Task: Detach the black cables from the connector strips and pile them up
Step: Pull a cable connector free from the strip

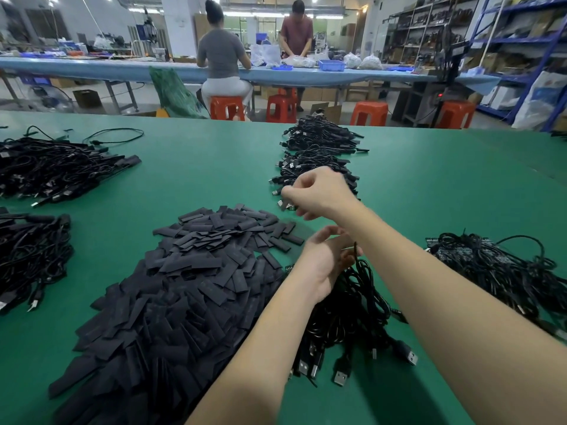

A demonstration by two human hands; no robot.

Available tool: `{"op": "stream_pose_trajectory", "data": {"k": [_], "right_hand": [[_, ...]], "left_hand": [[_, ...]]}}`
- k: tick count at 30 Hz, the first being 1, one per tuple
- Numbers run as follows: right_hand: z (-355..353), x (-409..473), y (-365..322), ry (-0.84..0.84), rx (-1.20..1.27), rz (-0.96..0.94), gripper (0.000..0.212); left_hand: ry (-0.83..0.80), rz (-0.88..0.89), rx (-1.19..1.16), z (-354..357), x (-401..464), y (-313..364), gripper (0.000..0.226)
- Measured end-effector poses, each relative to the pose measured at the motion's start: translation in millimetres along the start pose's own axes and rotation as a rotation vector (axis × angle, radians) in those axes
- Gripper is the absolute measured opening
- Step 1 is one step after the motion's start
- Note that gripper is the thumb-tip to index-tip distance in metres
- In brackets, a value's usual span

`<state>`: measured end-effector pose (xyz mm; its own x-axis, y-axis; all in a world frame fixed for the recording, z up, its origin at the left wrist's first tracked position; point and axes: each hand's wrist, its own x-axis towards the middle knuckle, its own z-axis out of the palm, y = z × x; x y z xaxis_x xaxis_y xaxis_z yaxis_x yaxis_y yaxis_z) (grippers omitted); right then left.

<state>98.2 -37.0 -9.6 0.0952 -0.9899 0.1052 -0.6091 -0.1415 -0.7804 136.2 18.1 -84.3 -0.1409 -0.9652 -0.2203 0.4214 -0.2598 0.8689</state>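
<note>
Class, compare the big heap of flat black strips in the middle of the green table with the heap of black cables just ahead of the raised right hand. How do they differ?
The heap of flat black strips is made of short, flat rectangular pieces; the far cable heap is made of thin looped cords with metal plugs. The strip heap is broader and lies nearer the camera; the cable heap is smaller and lies farther off. The right hand reaches the cable heap, not the strips. Both are black and lie on the green table.

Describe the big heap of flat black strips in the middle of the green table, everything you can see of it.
The heap of flat black strips is a loose mound of short, matte rectangular pieces, dark grey to black, lying criss-crossed at all angles. It rests on the green table and spreads from the near left edge up toward the centre, thinning to scattered single pieces at its far right. The left forearm crosses above its right side; a cable bundle borders it there.
</note>
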Motion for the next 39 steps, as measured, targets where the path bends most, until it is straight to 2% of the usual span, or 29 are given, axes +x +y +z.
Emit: {"op": "stream_pose_trajectory", "data": {"k": [3,7,9,12,16,19,24,28,39], "right_hand": [[-27.0,-12.7,13.0,0.225,0.139,-0.077,0.027],[-58.5,-39.7,47.2,0.345,0.536,0.005,0.025],[-65.3,-54.8,69.4,0.349,0.691,0.086,0.022],[-63.5,-73.4,98.8,0.263,0.879,0.197,0.019],[-58.5,-83.4,111.4,0.234,1.032,0.243,0.03],[-59.1,-86.4,109.2,0.174,1.076,0.19,0.053],[-63.9,-91.9,109.8,0.108,1.023,0.093,0.026],[-63.4,-94.0,106.3,0.144,0.951,0.039,0.02],[-58.6,-95.4,103.5,0.221,0.895,0.056,0.013]], "left_hand": [[-0.021,-0.023,-0.02,1.9,-0.8,-1.1,0.015],[-0.037,-0.022,-0.032,4.0,-0.7,1.6,0.012],[-0.046,-0.021,-0.013,4.1,-4.0,3.0,0.009],[-0.05,-0.01,0.002,3.6,-5.2,2.9,0.009],[-0.062,0.002,0.024,1.5,-4.3,1.9,0.008],[-0.074,0.009,0.025,-0.6,-2.8,2.1,0.009],[-0.142,0.007,-0.012,-2.4,-1.8,1.5,0.005],[-0.203,0.006,0.02,-3.4,-3.7,1.2,0.004],[-0.252,0.017,0.089,-5.2,-6.4,2.2,0.006]]}}
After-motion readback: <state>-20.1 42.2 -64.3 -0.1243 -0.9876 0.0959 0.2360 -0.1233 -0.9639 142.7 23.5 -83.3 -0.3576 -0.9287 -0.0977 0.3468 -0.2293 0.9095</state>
